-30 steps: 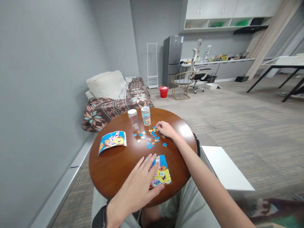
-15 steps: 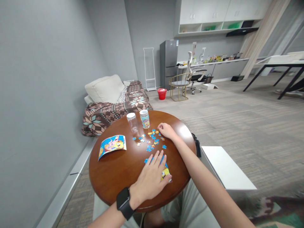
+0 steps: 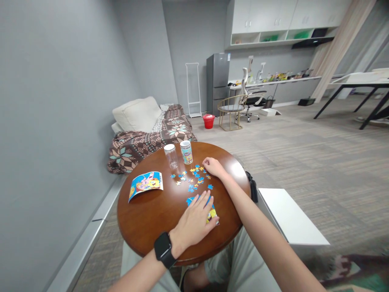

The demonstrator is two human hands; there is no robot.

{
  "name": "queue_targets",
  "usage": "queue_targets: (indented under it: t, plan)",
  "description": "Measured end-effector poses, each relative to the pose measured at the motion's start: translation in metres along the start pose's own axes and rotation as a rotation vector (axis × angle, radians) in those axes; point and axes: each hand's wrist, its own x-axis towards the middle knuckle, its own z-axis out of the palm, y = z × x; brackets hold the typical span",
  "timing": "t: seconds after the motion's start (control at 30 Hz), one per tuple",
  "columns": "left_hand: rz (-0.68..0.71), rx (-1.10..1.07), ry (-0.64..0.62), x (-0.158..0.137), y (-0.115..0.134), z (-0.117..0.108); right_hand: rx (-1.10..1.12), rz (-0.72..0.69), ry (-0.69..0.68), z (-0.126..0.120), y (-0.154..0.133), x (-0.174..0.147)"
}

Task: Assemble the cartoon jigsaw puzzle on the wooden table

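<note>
Left hand [image 3: 194, 222] lay spread over the puzzle [image 3: 212, 213] while the right hand [image 3: 213, 167] curled beside loose pieces [image 3: 201, 179]

The left hand was open and palm down, its fingers pointing away from the person and slightly apart. The joined part of the puzzle was directly under it, near the close edge of the round table [image 3: 152, 227]. The hand hid the middle of the puzzle; a blue corner showed beyond the fingers on the left, and a blue and yellow strip showed between the forefinger and the thumb. The thumb stretched out over the right-hand edge. How firmly the hand pressed could not be told. A dark watch [image 3: 164, 248] was strapped around that wrist.

The right hand rested farther out, on the right side of the table, its fingers bent inward. Whether it gripped a piece could not be seen. The loose pieces, mostly blue and yellow, were scattered just to its left, between the puzzle and two jars. One blue piece [image 3: 210, 187] lay a little apart, just past the left fingertips.

Behind the pieces stood a clear jar [image 3: 173, 158] and, right beside it, a printed jar [image 3: 187, 153], both upright with white lids. A curved picture sheet [image 3: 146, 182] lay on the table's left side, well apart from both hands.
</note>
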Motion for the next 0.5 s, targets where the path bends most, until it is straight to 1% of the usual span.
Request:
queue_targets:
  t: [0.2,0.3,0.4,0.5]
  plan:
    - [0.043,0.047,0.119,-0.002,0.005,0.007,-0.004,-0.011,-0.011,-0.001,0.0,0.0]
    - [0.032,0.083,0.167,-0.004,0.01,0.01,-0.002,-0.012,-0.012,0.0,0.001,0.001]
    - [0.041,0.118,0.183,-0.006,0.017,0.009,0.003,-0.013,-0.018,0.0,0.002,0.001]
    - [0.073,0.156,0.159,-0.008,0.027,0.006,0.008,-0.01,-0.021,-0.001,0.001,0.0]
